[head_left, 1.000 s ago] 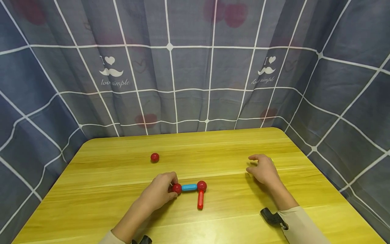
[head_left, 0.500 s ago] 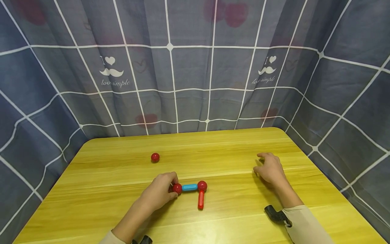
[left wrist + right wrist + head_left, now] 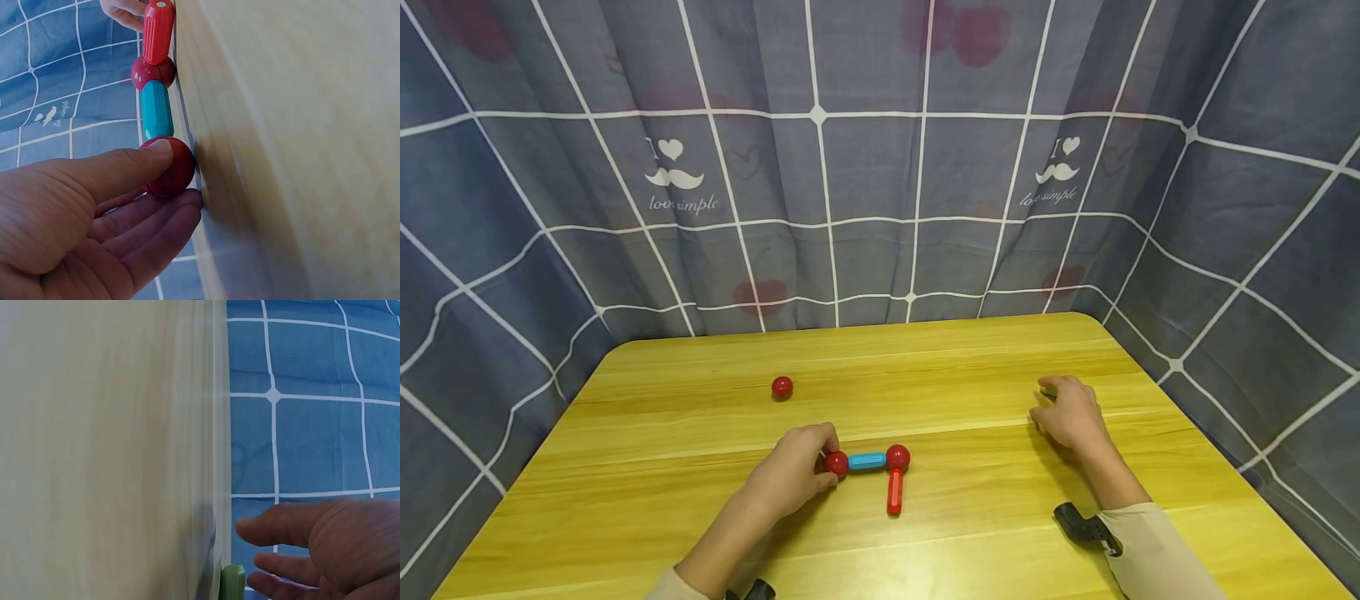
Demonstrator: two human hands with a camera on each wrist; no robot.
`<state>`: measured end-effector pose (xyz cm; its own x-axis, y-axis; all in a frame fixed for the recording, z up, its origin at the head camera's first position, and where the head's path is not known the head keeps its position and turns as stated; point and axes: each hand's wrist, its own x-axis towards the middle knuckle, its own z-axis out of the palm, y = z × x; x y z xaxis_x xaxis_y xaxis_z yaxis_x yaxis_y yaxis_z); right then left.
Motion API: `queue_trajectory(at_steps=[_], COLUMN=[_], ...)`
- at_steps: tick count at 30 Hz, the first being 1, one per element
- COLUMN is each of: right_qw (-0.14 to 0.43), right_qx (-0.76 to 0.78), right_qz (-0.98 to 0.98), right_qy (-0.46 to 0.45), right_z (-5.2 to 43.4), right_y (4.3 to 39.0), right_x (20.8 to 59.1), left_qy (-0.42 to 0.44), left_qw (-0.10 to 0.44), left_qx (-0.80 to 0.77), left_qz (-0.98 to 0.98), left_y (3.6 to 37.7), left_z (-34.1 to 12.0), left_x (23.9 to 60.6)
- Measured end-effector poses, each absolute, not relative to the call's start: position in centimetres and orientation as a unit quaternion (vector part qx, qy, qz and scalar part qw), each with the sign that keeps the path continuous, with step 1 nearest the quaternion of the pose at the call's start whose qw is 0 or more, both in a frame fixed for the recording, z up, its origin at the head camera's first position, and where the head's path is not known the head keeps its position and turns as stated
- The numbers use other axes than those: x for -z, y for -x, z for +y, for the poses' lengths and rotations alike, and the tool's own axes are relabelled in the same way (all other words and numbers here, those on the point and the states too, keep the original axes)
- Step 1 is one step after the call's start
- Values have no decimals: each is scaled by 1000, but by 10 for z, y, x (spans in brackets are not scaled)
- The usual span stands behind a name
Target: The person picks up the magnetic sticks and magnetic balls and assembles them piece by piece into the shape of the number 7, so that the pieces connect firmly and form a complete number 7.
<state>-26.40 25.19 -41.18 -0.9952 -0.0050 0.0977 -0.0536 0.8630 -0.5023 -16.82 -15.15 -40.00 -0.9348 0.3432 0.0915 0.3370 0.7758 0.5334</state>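
On the wooden table (image 3: pixel 970 358) lies a small toy chain: a red ball (image 3: pixel 836 464), a blue rod (image 3: pixel 867 460), a second red ball (image 3: pixel 897 457), and a red rod (image 3: pixel 894 492) running from it toward me. My left hand (image 3: pixel 826 454) pinches the left end ball; in the left wrist view the thumb and fingers of the left hand (image 3: pixel 178 175) close round that red ball (image 3: pixel 172 167). My right hand (image 3: pixel 1043 402) is far to the right, low over the table and holding nothing. In the right wrist view the right hand (image 3: pixel 247 553) has relaxed fingers beside a small green piece (image 3: pixel 232 582).
A loose red ball (image 3: pixel 782 387) sits alone on the table behind my left hand. A grey checked curtain (image 3: pixel 880 167) closes off the back and both sides. A black wrist mount (image 3: pixel 1078 525) shows on my right forearm.
My right hand has drifted a little to the right, away from the chain. My left hand and the toy chain have stayed put.
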Motion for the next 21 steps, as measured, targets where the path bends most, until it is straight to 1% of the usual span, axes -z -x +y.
queue_trajectory(at_steps=[6,21], right_qw=[55,45], right_qx=[-253,-241], right_qz=[-966,-970], right_qy=[-2,9], right_z=[257,262], right_y=[265,268], right_x=[413,417], left_qy=[-180,-177], left_qw=[7,9], left_qx=[-284,-281], left_qz=[942,943], left_y=[168,167], left_z=[-151,-150], left_x=[399,397])
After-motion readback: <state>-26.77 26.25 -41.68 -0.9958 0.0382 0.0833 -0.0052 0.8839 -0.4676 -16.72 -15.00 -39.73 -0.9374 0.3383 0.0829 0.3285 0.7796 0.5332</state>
